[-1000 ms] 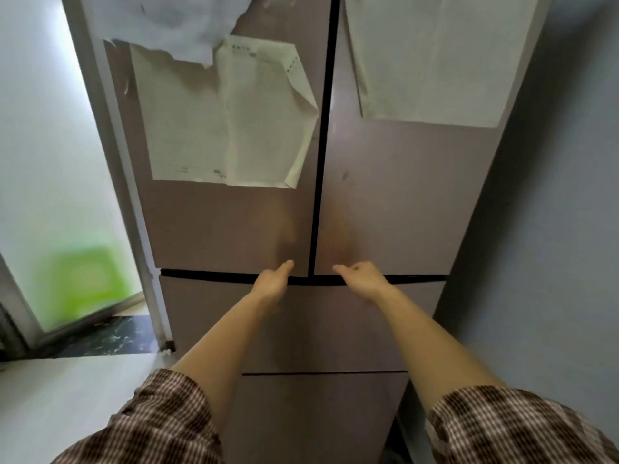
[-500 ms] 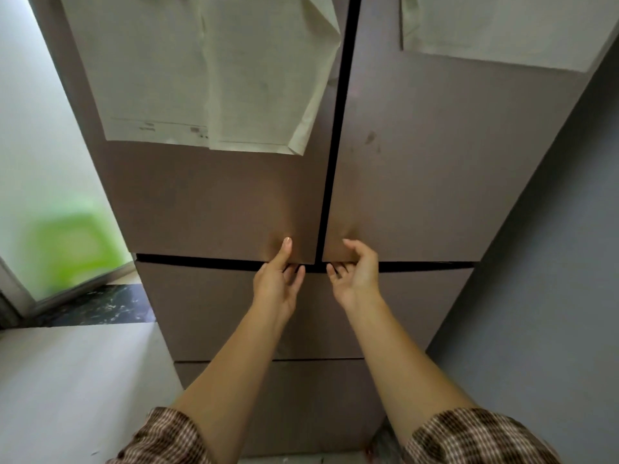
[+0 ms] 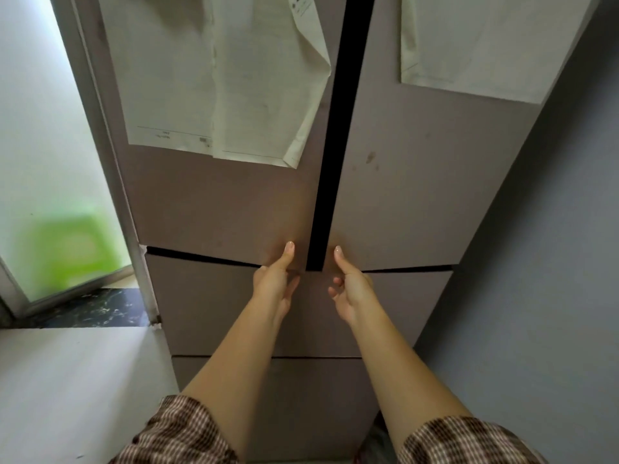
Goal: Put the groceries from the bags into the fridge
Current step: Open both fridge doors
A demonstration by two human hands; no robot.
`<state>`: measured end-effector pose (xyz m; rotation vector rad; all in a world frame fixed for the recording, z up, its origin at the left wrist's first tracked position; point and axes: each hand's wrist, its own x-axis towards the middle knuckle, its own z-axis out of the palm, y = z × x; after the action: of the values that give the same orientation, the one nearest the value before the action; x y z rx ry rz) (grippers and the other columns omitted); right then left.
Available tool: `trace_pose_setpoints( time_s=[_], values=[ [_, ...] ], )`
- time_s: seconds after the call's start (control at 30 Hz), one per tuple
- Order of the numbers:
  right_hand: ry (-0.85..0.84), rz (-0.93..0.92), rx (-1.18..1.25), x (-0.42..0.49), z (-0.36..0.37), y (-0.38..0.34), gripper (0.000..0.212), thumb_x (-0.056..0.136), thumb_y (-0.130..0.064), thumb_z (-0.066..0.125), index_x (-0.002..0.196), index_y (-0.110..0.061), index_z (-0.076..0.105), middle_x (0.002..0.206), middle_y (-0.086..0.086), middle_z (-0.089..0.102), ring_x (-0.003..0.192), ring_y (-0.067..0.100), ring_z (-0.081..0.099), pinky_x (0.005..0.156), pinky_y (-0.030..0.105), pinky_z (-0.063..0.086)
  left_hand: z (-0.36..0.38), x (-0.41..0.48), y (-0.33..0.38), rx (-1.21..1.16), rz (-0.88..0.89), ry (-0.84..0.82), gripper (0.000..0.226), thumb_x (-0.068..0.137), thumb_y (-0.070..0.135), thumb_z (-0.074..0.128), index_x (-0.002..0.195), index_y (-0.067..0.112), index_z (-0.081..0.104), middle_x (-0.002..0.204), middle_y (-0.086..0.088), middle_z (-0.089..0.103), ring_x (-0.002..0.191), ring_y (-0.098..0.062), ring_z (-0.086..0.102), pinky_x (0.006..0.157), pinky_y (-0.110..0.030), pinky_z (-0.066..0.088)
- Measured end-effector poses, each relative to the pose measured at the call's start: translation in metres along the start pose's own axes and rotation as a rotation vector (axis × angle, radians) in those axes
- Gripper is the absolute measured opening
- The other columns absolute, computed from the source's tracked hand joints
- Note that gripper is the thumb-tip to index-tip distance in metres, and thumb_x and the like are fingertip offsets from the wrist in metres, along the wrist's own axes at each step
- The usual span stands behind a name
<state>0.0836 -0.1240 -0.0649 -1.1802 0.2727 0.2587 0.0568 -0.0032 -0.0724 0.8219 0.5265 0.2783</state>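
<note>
A: Where is the fridge [image 3: 318, 323] standing?
B: Straight ahead, grey wall [image 3: 536, 279] crowding its right.
A: The hands?
B: Left hand [image 3: 276, 284] is gripping the left door [image 3: 217, 202]'s bottom edge, right hand [image 3: 350, 291] the right door [image 3: 418, 212]'s, under hanging papers [image 3: 207, 78].

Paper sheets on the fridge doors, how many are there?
3. On the left door, a flat sheet and beside it a sheet with a folded corner; on the right door, a third sheet. Others may be cut off above.

Left door [image 3: 217, 202] and right door [image 3: 418, 195] stood just apart, narrow dark gap [image 3: 331, 145] between; wall [image 3: 536, 262] crowded the right side, floor [image 3: 67, 380] lay open left.
</note>
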Motion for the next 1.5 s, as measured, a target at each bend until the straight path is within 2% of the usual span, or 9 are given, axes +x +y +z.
trace_pose_setpoints(
  time_s=[0.33, 0.43, 0.6, 0.73, 0.87, 1.0, 1.17, 1.33, 1.5],
  values=[
    [-0.109, -0.014, 0.138, -0.026, -0.046, 0.015, 0.024, 0.088, -0.032, 0.065, 0.106, -0.015, 0.064, 0.086, -0.006, 0.057, 0.073, 0.008, 0.044, 0.068, 0.024, 0.036, -0.031, -0.043, -0.007, -0.011, 0.080, -0.008, 0.026, 0.090, 0.032, 0.061, 0.099, 0.008, 0.053, 0.105, -0.007, 0.065, 0.091, -0.014, 0.064, 0.089, -0.042, 0.051],
    [-0.143, -0.018, 0.142, -0.051, -0.067, 0.008, 0.018, 0.090, -0.034, 0.060, 0.100, -0.020, 0.065, 0.094, -0.005, 0.063, 0.083, 0.010, 0.050, 0.071, 0.027, 0.033, -0.045, -0.064, -0.006, -0.009, 0.047, -0.007, 0.051, 0.086, 0.043, 0.064, 0.123, 0.009, 0.053, 0.130, -0.005, 0.056, 0.120, -0.018, 0.053, 0.096, -0.044, 0.047],
    [-0.033, -0.059, 0.120, -0.098, -0.081, -0.001, 0.052, 0.081, -0.054, 0.064, 0.124, -0.026, 0.057, 0.127, -0.002, 0.059, 0.121, 0.019, 0.049, 0.087, 0.032, 0.036, -0.048, -0.121, -0.002, -0.040, 0.114, 0.014, 0.064, 0.083, 0.050, 0.064, 0.136, 0.018, 0.048, 0.136, 0.000, 0.055, 0.129, -0.020, 0.047, 0.105, -0.044, 0.038],
    [0.092, -0.093, 0.109, -0.133, -0.106, -0.011, 0.075, 0.082, -0.063, 0.058, 0.143, -0.023, 0.043, 0.142, 0.003, 0.049, 0.132, 0.024, 0.041, 0.102, 0.039, 0.034, -0.062, -0.156, 0.008, -0.071, 0.200, 0.029, 0.067, 0.078, 0.051, 0.069, 0.134, 0.019, 0.048, 0.129, -0.001, 0.060, 0.122, -0.022, 0.053, 0.086, -0.035, 0.048],
    [0.545, -0.391, -0.268, -0.167, -0.119, -0.023, 0.062, 0.089, -0.037, 0.060, 0.141, -0.010, 0.039, 0.143, 0.017, 0.043, 0.131, 0.036, 0.036, 0.106, 0.052, 0.032, -0.054, -0.208, 0.002, 0.571, 0.635, 0.439, 0.086, 0.087, 0.027, 0.064, 0.153, 0.020, 0.008, 0.161, -0.007, 0.008, 0.147, -0.025, 0.009, 0.117, -0.041, 0.013],
    [0.368, -1.094, -0.909, -0.200, -0.104, -0.028, 0.072, 0.082, -0.017, 0.065, 0.146, -0.012, 0.032, 0.153, 0.012, 0.026, 0.138, 0.028, 0.026, 0.109, 0.048, 0.022, -0.032, -0.229, -0.002, 1.416, 1.314, 0.141, 0.091, 0.084, 0.020, 0.064, 0.153, 0.016, 0.004, 0.160, -0.007, -0.013, 0.145, -0.016, -0.018, 0.116, -0.032, -0.004],
    [0.298, -0.878, -1.479, -0.189, -0.115, -0.085, 0.086, 0.091, -0.029, 0.055, 0.154, -0.016, -0.002, 0.160, 0.014, -0.013, 0.148, 0.029, -0.011, 0.118, 0.050, 0.002, -0.026, -0.213, 0.056, 2.047, 1.133, 0.153, 0.086, 0.090, 0.024, 0.052, 0.152, 0.014, -0.007, 0.155, -0.016, -0.025, 0.141, -0.030, -0.026, 0.117, -0.039, 0.000],
    [0.410, -0.614, -1.589, -0.183, -0.128, -0.098, 0.088, 0.093, -0.033, 0.052, 0.152, -0.010, -0.009, 0.151, 0.023, -0.032, 0.144, 0.036, -0.022, 0.114, 0.056, -0.008, -0.041, -0.213, 0.067, 1.975, 1.055, 0.366, 0.093, 0.090, 0.023, 0.051, 0.147, 0.027, -0.023, 0.148, -0.016, -0.040, 0.133, -0.035, -0.040, 0.113, -0.043, 0.019],
    [0.495, -0.547, -1.524, -0.175, -0.150, -0.115, 0.090, 0.092, -0.037, 0.055, 0.151, -0.004, -0.004, 0.152, 0.022, -0.031, 0.146, 0.038, -0.013, 0.114, 0.059, 0.005, -0.063, -0.207, 0.083, 1.844, 0.908, 0.453, 0.076, 0.093, 0.036, 0.045, 0.152, 0.029, -0.003, 0.153, -0.011, -0.034, 0.138, -0.037, -0.033, 0.112, -0.059, 0.004]
  ],
)
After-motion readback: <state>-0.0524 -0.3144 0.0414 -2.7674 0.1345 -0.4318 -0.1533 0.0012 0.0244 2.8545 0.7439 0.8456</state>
